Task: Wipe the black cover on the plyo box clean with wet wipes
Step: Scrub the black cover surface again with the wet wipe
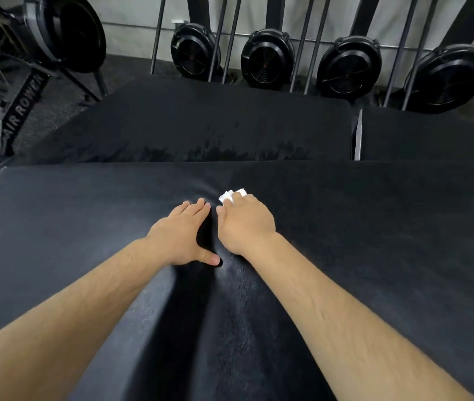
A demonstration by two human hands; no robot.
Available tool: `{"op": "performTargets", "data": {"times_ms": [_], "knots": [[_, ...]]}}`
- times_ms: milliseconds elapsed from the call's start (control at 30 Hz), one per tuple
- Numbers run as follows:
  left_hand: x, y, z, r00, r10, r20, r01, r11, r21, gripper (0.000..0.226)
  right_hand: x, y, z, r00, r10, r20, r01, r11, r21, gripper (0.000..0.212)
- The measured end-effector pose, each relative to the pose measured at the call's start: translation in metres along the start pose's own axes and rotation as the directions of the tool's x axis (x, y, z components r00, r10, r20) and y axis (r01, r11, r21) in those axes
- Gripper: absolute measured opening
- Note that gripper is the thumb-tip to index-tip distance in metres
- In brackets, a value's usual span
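Observation:
The black cover [374, 241] of the near plyo box fills the lower part of the view. My right hand [246, 224] presses a white wet wipe [231, 195] flat against the cover near its middle; only the wipe's far edge shows past my fingers. My left hand [181, 235] lies flat on the cover just to the left, fingers together, thumb spread, holding nothing. The two hands are almost touching.
Beyond the near box stand a second black box [195, 123] with wet streaks on its near part and a third [432, 134] at the right. Several upright air rowers with black fan housings [267, 59] line the back wall. Another rower [24, 111] lies at the left.

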State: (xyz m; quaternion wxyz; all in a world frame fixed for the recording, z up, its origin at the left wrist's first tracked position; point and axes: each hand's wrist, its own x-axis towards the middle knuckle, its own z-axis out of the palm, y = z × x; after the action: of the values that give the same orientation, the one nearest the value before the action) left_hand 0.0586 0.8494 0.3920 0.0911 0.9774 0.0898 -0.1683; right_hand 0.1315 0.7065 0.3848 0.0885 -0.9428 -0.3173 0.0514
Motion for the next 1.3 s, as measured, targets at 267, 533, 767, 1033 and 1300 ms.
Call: {"op": "performTargets", "data": {"times_ms": [267, 533, 767, 1033, 1300], "knots": [[0.009, -0.032, -0.014, 0.999, 0.019, 0.048, -0.019, 1.000, -0.013, 0.129, -0.012, 0.003, 0.010, 0.998, -0.041, 0.046, 0.043, 0.998, -0.039, 0.057], [0.013, -0.039, -0.011, 0.998, 0.035, 0.060, -0.026, 0.990, -0.140, 0.130, 0.099, 0.022, -0.005, 0.992, -0.014, 0.126, 0.017, 1.000, -0.016, 0.058], [0.011, -0.039, -0.012, 0.998, 0.031, 0.057, -0.023, 0.988, -0.151, 0.129, 0.069, 0.019, -0.009, 0.994, -0.080, 0.073, 0.076, 0.996, 0.044, 0.051], [0.014, -0.036, -0.010, 0.998, 0.028, 0.054, -0.022, 0.993, -0.118, 0.129, 0.069, 0.015, 0.006, 0.992, -0.113, 0.053, 0.115, 0.993, -0.030, 0.050], [0.014, -0.045, -0.007, 0.999, 0.036, 0.028, -0.029, 0.975, -0.220, 0.130, 0.095, 0.013, -0.028, 0.988, -0.016, 0.157, 0.006, 0.998, 0.065, 0.051]]}}
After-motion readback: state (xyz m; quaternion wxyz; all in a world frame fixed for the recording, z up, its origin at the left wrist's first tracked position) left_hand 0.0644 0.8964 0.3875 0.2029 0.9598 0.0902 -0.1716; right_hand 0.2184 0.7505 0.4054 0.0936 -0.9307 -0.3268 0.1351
